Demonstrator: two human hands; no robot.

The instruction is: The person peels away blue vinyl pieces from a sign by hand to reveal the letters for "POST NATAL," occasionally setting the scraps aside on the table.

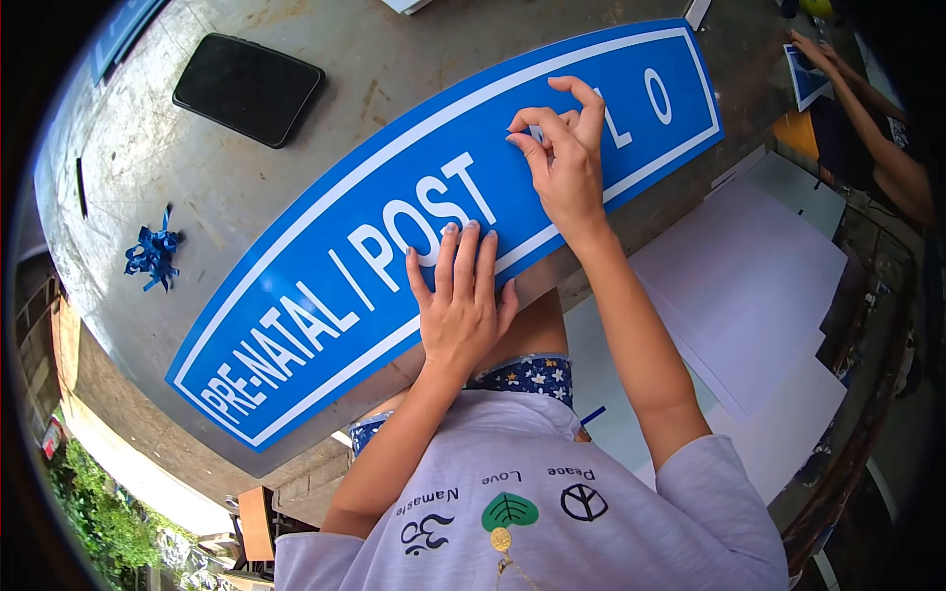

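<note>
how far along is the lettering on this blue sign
The white PRE-NATAL / POST, L and O look done on the blue sign. The left hand rests at POST; the right hand is curled over the gap before the L, anything pinched too small to tell. That gap, partly hidden, looks left to finish.

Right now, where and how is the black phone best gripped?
Probably by its two long edges, near mid-length, with the left hand coming from above on the blue sign's side. The phone lies flat on the metal table, a thin slab with bare surface around it, so those edges offer opposed sides to pinch.
</note>
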